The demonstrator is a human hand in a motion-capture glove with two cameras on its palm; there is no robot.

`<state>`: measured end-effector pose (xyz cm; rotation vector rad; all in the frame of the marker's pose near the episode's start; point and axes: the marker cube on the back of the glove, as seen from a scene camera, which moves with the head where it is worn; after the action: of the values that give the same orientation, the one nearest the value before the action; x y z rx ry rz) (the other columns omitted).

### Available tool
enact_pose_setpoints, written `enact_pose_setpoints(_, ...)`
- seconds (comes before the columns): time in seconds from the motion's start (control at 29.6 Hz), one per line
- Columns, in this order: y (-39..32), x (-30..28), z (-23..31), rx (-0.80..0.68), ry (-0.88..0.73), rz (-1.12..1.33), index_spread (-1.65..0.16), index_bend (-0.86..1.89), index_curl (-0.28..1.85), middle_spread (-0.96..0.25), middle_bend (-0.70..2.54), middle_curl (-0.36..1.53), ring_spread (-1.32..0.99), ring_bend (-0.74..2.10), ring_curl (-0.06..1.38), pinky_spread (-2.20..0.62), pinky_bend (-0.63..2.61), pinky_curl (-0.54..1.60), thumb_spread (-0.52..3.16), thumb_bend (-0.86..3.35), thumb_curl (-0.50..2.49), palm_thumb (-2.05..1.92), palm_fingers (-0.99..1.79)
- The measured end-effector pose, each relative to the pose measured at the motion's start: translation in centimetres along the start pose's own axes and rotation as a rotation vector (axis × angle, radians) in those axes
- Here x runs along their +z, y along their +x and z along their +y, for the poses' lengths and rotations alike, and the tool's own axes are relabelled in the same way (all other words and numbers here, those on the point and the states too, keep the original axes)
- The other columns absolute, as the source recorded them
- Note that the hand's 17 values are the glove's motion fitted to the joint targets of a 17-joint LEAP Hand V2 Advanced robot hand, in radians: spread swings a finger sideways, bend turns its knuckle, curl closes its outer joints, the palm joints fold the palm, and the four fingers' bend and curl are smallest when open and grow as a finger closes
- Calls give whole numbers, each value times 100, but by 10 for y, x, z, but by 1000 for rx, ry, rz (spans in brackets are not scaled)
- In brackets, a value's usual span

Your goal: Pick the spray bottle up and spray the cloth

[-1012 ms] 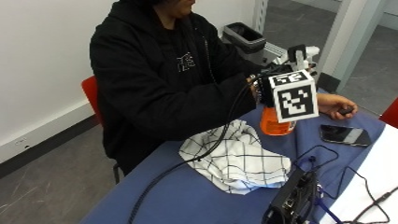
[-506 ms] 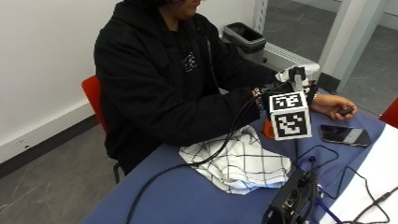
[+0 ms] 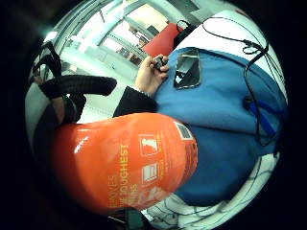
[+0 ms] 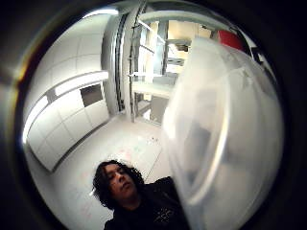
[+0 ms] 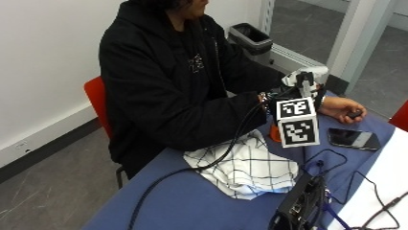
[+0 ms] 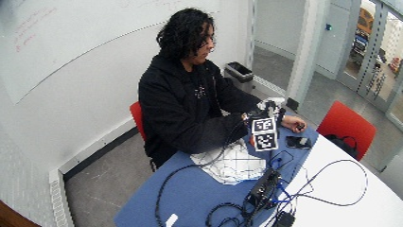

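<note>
Outside view: gloved right hand (image 5: 288, 96) curled round spray bottle (image 5: 275, 132), orange body, held just beyond checked cloth (image 5: 245, 165) lying at the table (image 5: 191, 201) edge nearest the person. Bare left hand (image 5: 341, 108) rests beside phone (image 5: 354, 139).

Little-finger palm view: orange bottle close against palm, cloth beneath.

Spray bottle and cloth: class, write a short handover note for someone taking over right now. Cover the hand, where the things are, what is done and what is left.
Right hand: grips the spray bottle, orange body with a white head, beside the cloth.
Cloth: white checked, crumpled on the blue table near the person.
Bare hand: rests on the table by a phone, holding a small dark object.
Done: bottle in hand.
Left: aim at the cloth and spray; no spraying visible.
</note>
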<state>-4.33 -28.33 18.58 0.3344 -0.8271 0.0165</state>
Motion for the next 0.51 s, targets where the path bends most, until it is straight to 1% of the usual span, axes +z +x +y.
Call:
enact_pose_setpoints(0.17, 1, -5, 5, 30, -102, -1, -29, 21, 73, -19, 58, 67, -19, 72, 54, -25, 46, 48, 55, -2, 91, 98, 125)
enact_pose_setpoints(0.24, 2, -11, 11, 43, -133, 49, -28, 17, 72, -16, 60, 66, -17, 71, 54, -19, 37, 45, 65, -3, 89, 95, 112)
enact_pose_setpoints(0.3, 2, -20, 18, 48, -136, 156, -26, 16, 70, -11, 57, 64, -14, 65, 52, -10, 26, 43, 77, -6, 84, 88, 95)
enact_pose_setpoints(0.37, 2, -33, 27, 42, -133, 316, -24, 13, 68, -8, 52, 62, -12, 64, 53, -5, 25, 44, 83, -6, 79, 82, 85)
enact_pose_setpoints(0.4, 2, -40, 32, 38, -135, 405, -24, 6, 65, -7, 47, 60, -11, 63, 52, -1, 28, 45, 85, -7, 77, 79, 75)
enact_pose_setpoints(0.51, -2, -60, 48, 27, -172, 614, -25, 4, 59, -5, 43, 57, -9, 62, 51, 6, 27, 43, 91, -7, 71, 73, 65)
